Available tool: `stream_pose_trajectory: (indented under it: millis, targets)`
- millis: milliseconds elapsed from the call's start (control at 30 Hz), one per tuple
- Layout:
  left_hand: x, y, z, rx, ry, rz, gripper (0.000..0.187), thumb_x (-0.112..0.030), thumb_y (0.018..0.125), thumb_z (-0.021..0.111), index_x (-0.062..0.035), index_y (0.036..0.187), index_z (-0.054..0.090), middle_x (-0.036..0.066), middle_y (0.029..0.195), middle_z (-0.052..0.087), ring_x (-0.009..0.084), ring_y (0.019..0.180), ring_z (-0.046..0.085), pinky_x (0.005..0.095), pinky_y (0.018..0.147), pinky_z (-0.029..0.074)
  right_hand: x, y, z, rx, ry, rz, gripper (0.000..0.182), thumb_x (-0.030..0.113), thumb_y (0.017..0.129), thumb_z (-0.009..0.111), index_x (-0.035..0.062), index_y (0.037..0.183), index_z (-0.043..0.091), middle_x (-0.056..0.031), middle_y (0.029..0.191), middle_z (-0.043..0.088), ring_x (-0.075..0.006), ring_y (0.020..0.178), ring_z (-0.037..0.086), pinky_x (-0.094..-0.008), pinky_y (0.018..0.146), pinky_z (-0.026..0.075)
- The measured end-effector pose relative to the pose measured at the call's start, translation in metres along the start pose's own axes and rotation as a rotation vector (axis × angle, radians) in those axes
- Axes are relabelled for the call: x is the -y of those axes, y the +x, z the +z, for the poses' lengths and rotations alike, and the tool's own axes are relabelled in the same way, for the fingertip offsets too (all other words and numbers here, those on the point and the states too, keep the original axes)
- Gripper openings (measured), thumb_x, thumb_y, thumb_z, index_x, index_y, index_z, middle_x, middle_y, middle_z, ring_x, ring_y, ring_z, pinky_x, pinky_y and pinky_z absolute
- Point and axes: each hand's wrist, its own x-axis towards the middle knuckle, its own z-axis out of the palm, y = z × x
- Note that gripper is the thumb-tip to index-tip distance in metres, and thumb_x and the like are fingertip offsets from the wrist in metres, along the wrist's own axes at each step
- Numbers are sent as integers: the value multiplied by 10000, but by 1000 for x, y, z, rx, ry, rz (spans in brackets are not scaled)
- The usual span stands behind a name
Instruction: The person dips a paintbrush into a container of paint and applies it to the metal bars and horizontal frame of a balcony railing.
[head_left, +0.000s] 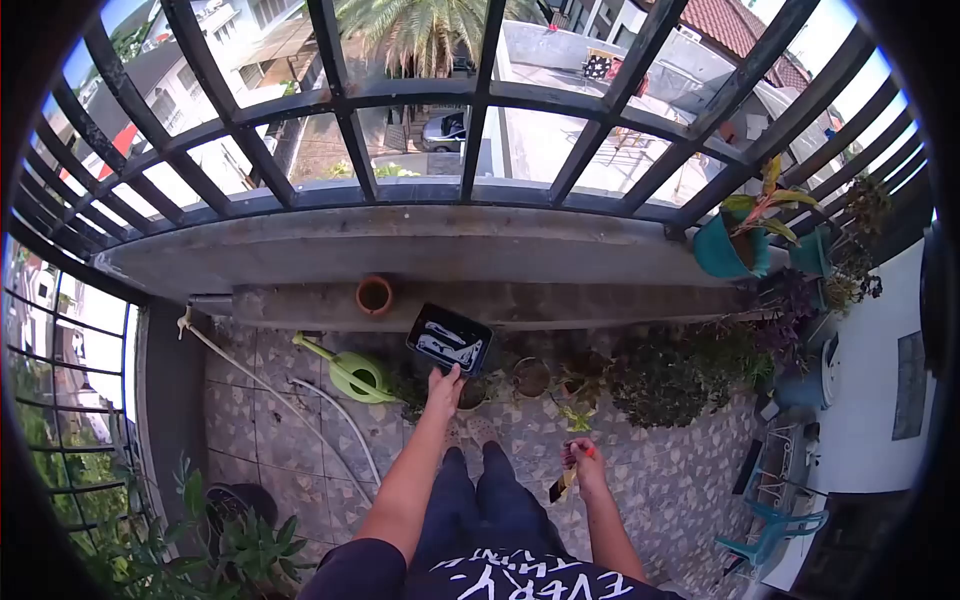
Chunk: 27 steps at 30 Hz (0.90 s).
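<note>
A black paint tray with white paint smeared across its inside is out in front of me. My left hand is closed on the tray's near edge and holds it above the floor, close to the ledge. Lower and to the right, my right hand is closed around the handle of a paintbrush. Its dark bristles point down and to the left, and orange shows by the fingers. Beside the tray on the left stands a light green watering can.
A terracotta pot sits on the concrete ledge below a black metal railing. Potted plants line the ledge's foot. A hose crosses the tiles at left. A teal pot and teal chair are at right.
</note>
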Motion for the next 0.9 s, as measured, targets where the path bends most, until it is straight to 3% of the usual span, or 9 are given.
stream_pose_trajectory:
  millis: [67, 100, 300, 433, 600, 667, 800, 900]
  targets:
    - [12, -19, -4, -52, 7, -10, 457, 33, 929, 547, -30, 1351, 384, 126, 1295, 514, 272, 1158, 540, 441, 998, 460, 7, -39, -10, 15, -36, 23, 118, 141, 976, 523, 47, 995, 593, -74, 812, 653, -140, 672, 585, -273, 654, 479]
    - [-20, 90, 14, 19, 1, 72, 442, 31, 929, 548, -26, 1339, 392, 125, 1287, 517, 268, 1145, 545, 437, 993, 464, 26, 55, 37, 57, 5, -70, 115, 143, 979, 523, 49, 991, 587, -71, 821, 659, -131, 673, 584, -267, 652, 474]
    - [0, 122, 12, -115, -58, 12, 397, -10, 947, 548, -14, 1315, 402, 127, 1264, 522, 255, 1115, 556, 418, 978, 487, 32, 56, 31, 41, -30, -85, 123, 164, 988, 528, 50, 985, 573, -64, 833, 670, -114, 672, 580, -255, 647, 463]
    - [2, 140, 24, -137, -31, 74, 407, -72, 964, 553, -25, 1336, 396, 114, 1248, 534, 245, 1105, 562, 419, 992, 479, 34, 62, 33, 46, -38, -67, 147, 183, 988, 536, 41, 991, 573, -71, 829, 670, -116, 669, 580, -254, 631, 463]
    - [-6, 149, 30, -102, 137, -35, 566, -323, 931, 624, 35, 1302, 390, 121, 1131, 560, 275, 984, 622, 392, 933, 512, 50, 69, 38, 9, -60, -49, 188, 220, 993, 532, 36, 984, 571, -68, 809, 653, -114, 662, 569, -252, 636, 463]
    - [-13, 146, 30, -147, 137, -95, 602, -340, 932, 619, 42, 1321, 363, 138, 1163, 548, 286, 997, 620, 396, 935, 511, 54, 80, 38, -33, -102, -76, 219, 251, 995, 526, 39, 964, 569, -65, 820, 639, -125, 686, 563, -258, 686, 460]
    - [-16, 146, 8, -157, 76, -128, 684, -369, 934, 605, 45, 1379, 294, 171, 1275, 491, 320, 1043, 616, 395, 936, 509, 86, 101, 59, -246, -525, -545, 293, 273, 995, 526, 3, 893, 576, -77, 853, 586, -192, 772, 531, -310, 754, 427]
    - [-24, 136, 4, -216, 61, -42, 659, -348, 942, 598, 47, 1378, 300, 174, 1263, 494, 326, 1077, 610, 389, 943, 512, 139, 103, 100, -283, -589, -655, 321, 293, 994, 521, -9, 898, 572, -79, 824, 553, -168, 772, 528, -309, 749, 421]
